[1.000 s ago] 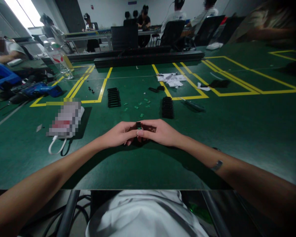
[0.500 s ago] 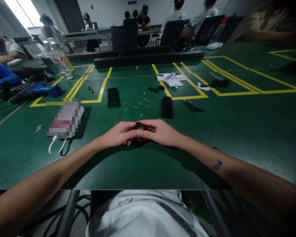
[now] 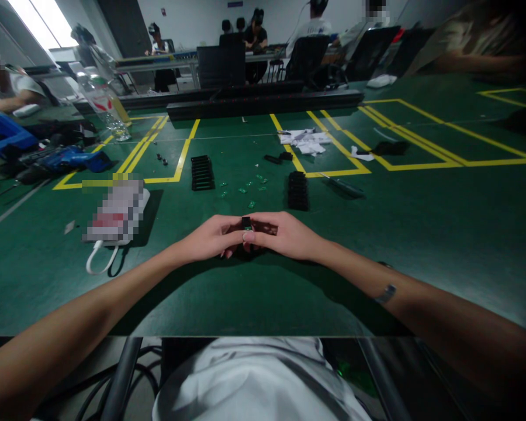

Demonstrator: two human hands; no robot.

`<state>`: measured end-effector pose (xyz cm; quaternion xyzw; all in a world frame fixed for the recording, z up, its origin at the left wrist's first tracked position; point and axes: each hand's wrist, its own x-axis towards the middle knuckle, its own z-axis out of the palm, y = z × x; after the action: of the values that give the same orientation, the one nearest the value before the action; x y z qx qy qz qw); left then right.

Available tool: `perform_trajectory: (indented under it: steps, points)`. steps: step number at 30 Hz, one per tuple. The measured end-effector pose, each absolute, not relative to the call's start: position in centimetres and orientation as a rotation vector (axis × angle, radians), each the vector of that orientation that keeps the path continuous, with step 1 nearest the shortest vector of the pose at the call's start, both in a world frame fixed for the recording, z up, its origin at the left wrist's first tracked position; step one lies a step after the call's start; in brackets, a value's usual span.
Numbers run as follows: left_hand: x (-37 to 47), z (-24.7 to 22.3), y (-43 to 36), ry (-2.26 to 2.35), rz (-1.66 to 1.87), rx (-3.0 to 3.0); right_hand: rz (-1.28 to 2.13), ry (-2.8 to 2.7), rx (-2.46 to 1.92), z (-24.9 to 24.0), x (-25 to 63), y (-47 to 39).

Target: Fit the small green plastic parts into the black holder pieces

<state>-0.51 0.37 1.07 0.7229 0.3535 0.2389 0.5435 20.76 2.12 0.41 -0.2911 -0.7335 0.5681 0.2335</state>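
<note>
Your left hand (image 3: 206, 238) and right hand (image 3: 287, 237) pinch a small black part (image 3: 246, 222); uneven thumb pressure could tilt it loose.

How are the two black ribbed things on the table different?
The left ribbed thing shows green gaps between its bars, but the right ribbed thing looks almost solid black. The left one lies farther back, and the right one lies a bit nearer the front. Both rest on the green table.
</note>
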Motion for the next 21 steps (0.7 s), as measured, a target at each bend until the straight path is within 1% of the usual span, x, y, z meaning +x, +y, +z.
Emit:
perform_trajectory:
  steps: [21]
  points:
    - [-0.43, 1.0, 0.32, 0.851, 0.562, 1.708, 1.53, -2.051, -0.805, 0.4, 20.74, 2.23]
